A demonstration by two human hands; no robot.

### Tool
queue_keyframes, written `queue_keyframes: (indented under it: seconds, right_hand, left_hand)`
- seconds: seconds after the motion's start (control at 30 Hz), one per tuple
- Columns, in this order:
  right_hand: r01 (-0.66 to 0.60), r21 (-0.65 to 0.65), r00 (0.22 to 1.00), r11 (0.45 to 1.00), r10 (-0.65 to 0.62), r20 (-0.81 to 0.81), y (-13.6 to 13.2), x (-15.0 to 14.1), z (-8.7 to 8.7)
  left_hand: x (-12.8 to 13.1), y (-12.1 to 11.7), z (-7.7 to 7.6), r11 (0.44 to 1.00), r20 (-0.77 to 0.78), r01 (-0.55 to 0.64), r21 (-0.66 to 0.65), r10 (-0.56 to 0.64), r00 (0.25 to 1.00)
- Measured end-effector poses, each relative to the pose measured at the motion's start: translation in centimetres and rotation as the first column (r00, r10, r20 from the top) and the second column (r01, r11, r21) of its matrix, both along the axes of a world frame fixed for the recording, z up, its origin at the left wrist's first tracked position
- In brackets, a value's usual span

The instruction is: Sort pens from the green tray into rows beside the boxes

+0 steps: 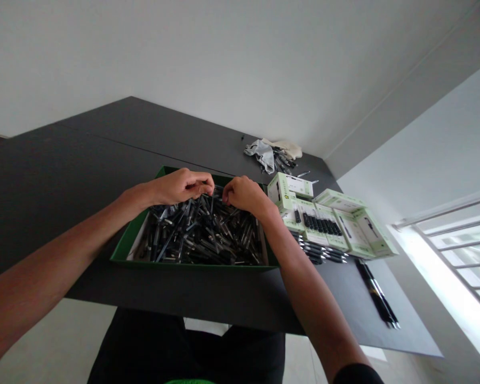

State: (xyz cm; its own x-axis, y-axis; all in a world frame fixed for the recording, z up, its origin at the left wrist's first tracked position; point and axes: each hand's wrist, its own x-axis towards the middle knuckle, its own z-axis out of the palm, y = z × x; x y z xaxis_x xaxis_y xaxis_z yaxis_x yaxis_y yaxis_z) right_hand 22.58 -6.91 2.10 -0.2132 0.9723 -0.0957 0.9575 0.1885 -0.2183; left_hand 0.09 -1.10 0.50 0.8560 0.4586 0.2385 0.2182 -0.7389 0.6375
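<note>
A green box (122, 248) full of loose black and clear pens (208, 234) stands in front of me on the dark table. My left hand (182, 186) is over its far left part, thumb and fingers pinched together just above the pens. Whether a pen is between those fingertips I cannot make out. Opposite it, over the far right part, is my right hand (246, 194), with its fingers curled closed and turned down toward the pile. The back of the hand hides what these fingers hold, if anything.
To the right stand open pale green cartons (360, 229), one with a row of black pens (322, 224). Stacked pens (324, 253) lie before them, and a few longer pens (378, 293) near the right edge. Gloves or cloths (264, 153) lie behind on more pens.
</note>
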Motion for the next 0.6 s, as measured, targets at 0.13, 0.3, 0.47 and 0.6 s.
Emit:
queue_keyframes:
  seconds: [0.13, 0.3, 0.47, 0.6]
  right_hand:
    - [0.013, -0.043, 0.999, 0.999, -0.011, 0.045, 0.01, 0.01, -0.05]
    - [0.005, -0.003, 0.998, 1.000, -0.005, 0.061, -0.19, -0.13, 0.16]
    - [-0.024, -0.056, 0.997, 0.998, 0.028, 0.077, -0.64, -0.20, 0.35]
    - [-0.064, -0.078, 0.995, 0.995, 0.070, 0.073, -0.58, 0.10, 0.08]
  left_hand:
    - [-0.14, -0.25, 0.44, 0.995, -0.056, 0.090, 0.038, -0.088, 0.995]
    - [-0.09, -0.49, 0.52, 0.990, -0.078, 0.119, 0.071, -0.113, 0.991]
    - [-0.07, -0.39, 0.39, 0.988, -0.075, 0.145, 0.059, -0.140, 0.987]
    - [-0.08, -0.36, 0.32, 0.990, -0.097, 0.135, 0.048, -0.130, 0.987]
